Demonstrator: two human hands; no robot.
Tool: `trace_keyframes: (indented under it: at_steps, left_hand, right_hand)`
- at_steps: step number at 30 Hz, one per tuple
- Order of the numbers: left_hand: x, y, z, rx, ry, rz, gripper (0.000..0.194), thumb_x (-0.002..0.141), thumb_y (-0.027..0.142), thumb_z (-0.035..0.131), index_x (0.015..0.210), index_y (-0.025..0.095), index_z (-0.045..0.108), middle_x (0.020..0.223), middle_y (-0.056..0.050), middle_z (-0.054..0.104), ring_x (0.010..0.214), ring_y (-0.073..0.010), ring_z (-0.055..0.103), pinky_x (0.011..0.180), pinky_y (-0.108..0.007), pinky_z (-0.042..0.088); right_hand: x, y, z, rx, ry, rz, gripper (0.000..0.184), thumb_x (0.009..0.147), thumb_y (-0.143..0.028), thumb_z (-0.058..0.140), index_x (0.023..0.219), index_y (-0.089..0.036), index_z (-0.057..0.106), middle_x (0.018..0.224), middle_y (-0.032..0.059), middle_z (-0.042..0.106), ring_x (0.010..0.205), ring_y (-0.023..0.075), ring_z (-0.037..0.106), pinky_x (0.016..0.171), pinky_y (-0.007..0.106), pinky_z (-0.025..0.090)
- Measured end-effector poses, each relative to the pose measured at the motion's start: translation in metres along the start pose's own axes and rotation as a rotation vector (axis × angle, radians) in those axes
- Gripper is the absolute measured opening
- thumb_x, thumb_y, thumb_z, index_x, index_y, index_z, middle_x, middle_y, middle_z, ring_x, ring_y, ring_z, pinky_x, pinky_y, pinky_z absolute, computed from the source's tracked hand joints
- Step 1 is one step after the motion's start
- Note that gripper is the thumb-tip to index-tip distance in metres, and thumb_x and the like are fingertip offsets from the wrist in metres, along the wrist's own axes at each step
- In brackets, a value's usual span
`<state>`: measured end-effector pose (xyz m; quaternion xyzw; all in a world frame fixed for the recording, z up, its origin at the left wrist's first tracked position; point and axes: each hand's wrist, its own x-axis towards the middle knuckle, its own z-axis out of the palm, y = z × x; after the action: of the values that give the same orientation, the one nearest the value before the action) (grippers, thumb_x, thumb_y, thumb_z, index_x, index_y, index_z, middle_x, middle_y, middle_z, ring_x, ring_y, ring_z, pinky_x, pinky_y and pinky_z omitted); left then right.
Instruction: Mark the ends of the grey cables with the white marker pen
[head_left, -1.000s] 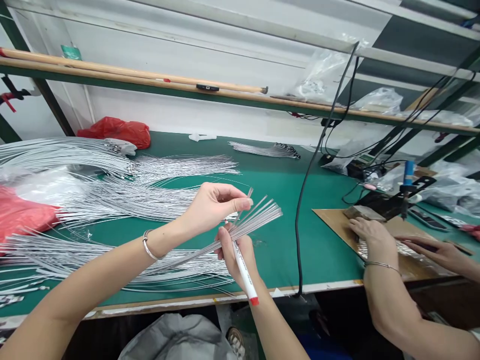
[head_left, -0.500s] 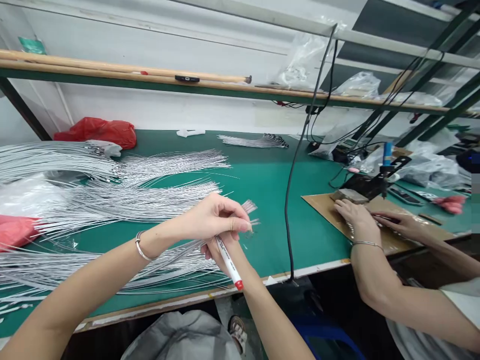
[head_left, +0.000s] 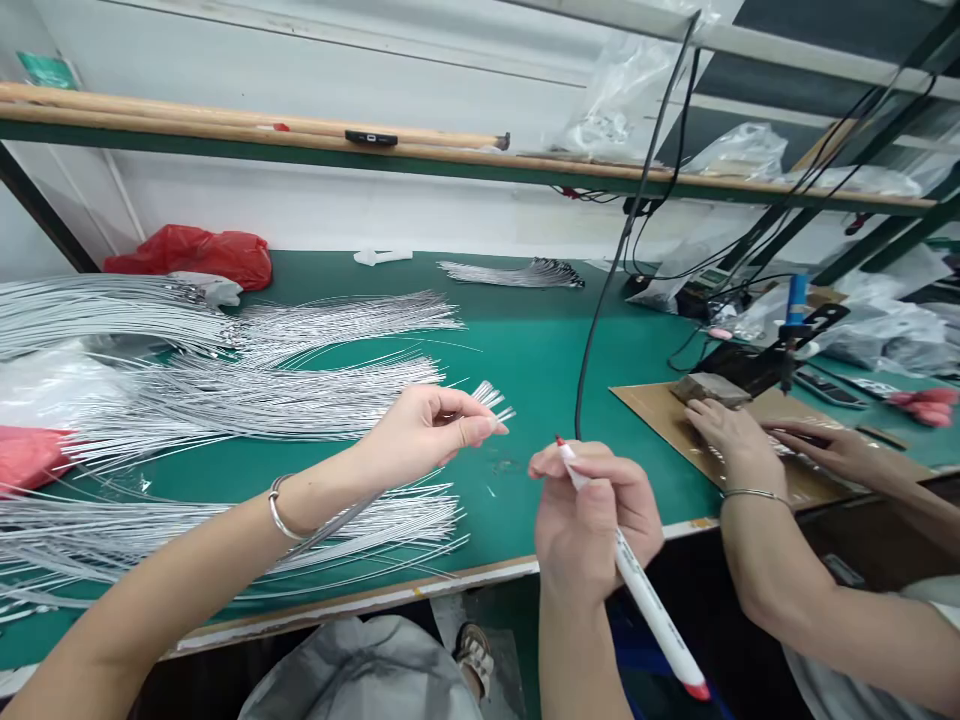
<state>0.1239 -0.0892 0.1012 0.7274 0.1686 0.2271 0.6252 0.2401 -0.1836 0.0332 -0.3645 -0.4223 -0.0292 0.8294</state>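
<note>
My left hand [head_left: 435,428] is closed around a small bunch of thin grey-white wires [head_left: 491,402], whose ends fan out past the thumb and fingertips. The rest of that bunch trails back beneath my forearm. To its right, my right hand [head_left: 596,515] grips a white marker pen [head_left: 656,605] with a red end. Its red tip [head_left: 561,441] points up toward the wire ends and stands apart from them. Behind and below my left hand lie loose bundles of similar wires [head_left: 315,395] on the green table mat [head_left: 525,350].
A black cable [head_left: 600,310] hangs down to the table right of centre. Further right, a co-worker's hands [head_left: 727,440] work on a brown cardboard sheet [head_left: 652,420] beside a blue-handled tool [head_left: 796,300]. Red plastic bags [head_left: 202,258] lie at the left; a shelf [head_left: 300,145] spans the back.
My right hand has moved out from under the left one, to the right, and now points the marker's red tip upward. My left hand still holds the wires, their ends more exposed.
</note>
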Motion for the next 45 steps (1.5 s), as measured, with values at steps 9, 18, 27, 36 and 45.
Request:
trace_keyframes:
  at_steps: [9,18,27,36,45]
  left_hand:
    - [-0.001,-0.006,0.001,-0.023,-0.022,-0.020,0.031,0.075,0.041,0.067,0.083,0.011,0.068,0.045,0.007,0.038,0.040,-0.0045,0.029,0.038,-0.020,0.019]
    - [-0.001,-0.010,0.001,0.014,-0.034,-0.001,0.028,0.078,0.040,0.065,0.081,0.012,0.068,0.045,0.006,0.039,0.041,-0.0044,0.029,0.039,-0.020,0.019]
    - [0.000,-0.012,0.000,0.023,-0.039,-0.007,0.027,0.078,0.038,0.064,0.081,0.012,0.067,0.048,0.005,0.041,0.041,-0.0046,0.030,0.038,-0.019,0.019]
    - [0.000,-0.011,-0.001,0.031,-0.041,-0.029,0.029,0.078,0.040,0.065,0.079,0.011,0.067,0.046,0.006,0.039,0.041,-0.0047,0.030,0.038,-0.019,0.020]
    - [-0.005,0.004,-0.005,0.290,0.082,0.046,0.022,0.080,0.037,0.058,0.078,0.016,0.061,0.054,0.004,0.045,0.045,-0.0052,0.034,0.040,-0.017,0.025]
  right_hand:
    - [-0.010,-0.014,0.022,-0.030,0.063,0.115,0.004,0.079,-0.018,0.060,0.076,-0.020,0.058,0.063,-0.0003,0.064,0.083,0.0258,0.070,0.073,0.046,0.057]
    - [-0.010,-0.012,0.023,-0.047,0.095,0.101,0.007,0.079,-0.014,0.060,0.074,-0.019,0.059,0.062,-0.0007,0.065,0.073,0.0205,0.070,0.067,0.038,0.059]
    - [-0.010,-0.010,0.023,-0.052,0.111,0.099,0.007,0.078,-0.012,0.061,0.074,-0.018,0.061,0.065,-0.0006,0.066,0.072,0.0194,0.070,0.065,0.035,0.058]
    - [-0.010,-0.006,0.022,0.046,0.090,0.090,0.010,0.078,-0.009,0.061,0.074,-0.018,0.063,0.063,-0.0019,0.067,0.073,0.0185,0.070,0.067,0.032,0.058]
    - [-0.014,0.007,0.017,0.040,0.149,0.374,0.032,0.094,-0.042,0.036,0.107,-0.020,0.054,0.062,-0.0019,0.068,0.055,0.0134,0.067,0.054,0.025,0.055]
